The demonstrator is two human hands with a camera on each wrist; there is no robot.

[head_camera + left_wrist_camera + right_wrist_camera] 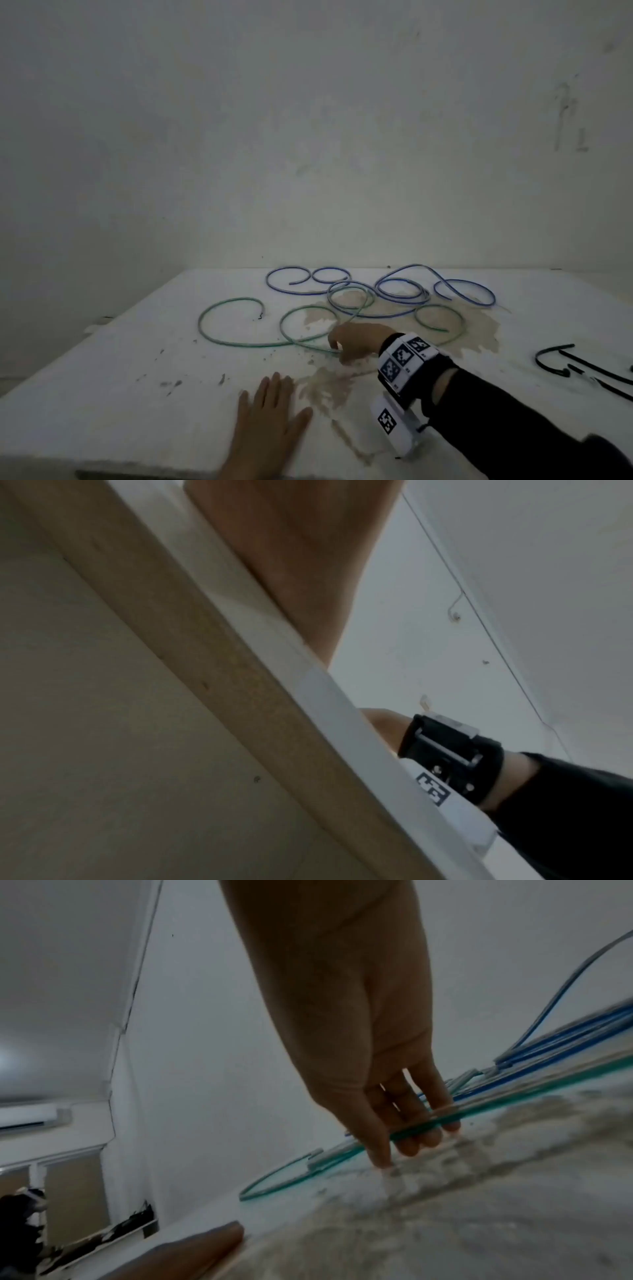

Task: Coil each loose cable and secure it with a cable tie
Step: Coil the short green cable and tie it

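Green cable (239,342), loose on table (102,394) before blue cable (404,291): right hand (356,341) fingers curl under a strand, seemingly starting a coil; left hand (267,421) flat, empty, bracing.

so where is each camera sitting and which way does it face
Head: worn on the head, looking forward and down over the white table at the green cable, blue cable and black cable ties; both hands show.
Left wrist: below the table edge, looking up along the left hand; the right wrist strap shows.
Right wrist: low over the table, looking along the right hand, whose fingers touch the green cable.
Shared: head and right wrist both show that contact.
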